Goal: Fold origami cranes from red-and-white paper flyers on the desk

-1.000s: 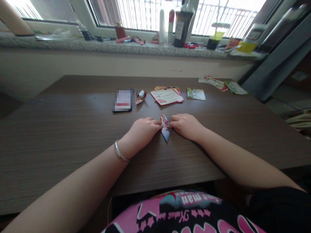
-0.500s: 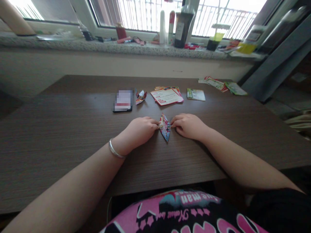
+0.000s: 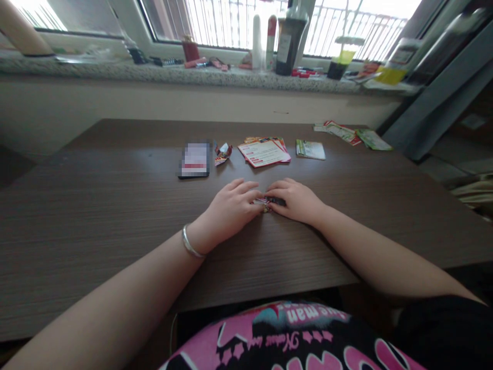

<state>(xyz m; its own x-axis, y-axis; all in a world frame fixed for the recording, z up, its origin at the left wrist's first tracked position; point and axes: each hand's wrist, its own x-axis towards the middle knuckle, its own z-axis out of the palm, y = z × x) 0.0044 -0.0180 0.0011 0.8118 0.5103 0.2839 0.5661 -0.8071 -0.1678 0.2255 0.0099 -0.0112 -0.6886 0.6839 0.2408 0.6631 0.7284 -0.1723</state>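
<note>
A small folded piece of printed paper lies at the middle of the desk, mostly covered by my fingers. My left hand grips its left end between thumb and fingers, and a silver bangle circles that wrist. From the other side, my right hand closes its thumb and fingers around the right end. The fingertips of both hands nearly meet over the paper. Beyond them stands a folded paper piece with red and white print, beside a dark-edged flat device whose face is blurred out.
A stack of printed cards and a smaller green-white stack lie on the desk. More leaflets are at the far right corner. Bottles and small items line the stone windowsill.
The paper has turned from pointing lengthwise toward me to lying crosswise. Both hands have come closer together and now cover most of it.
</note>
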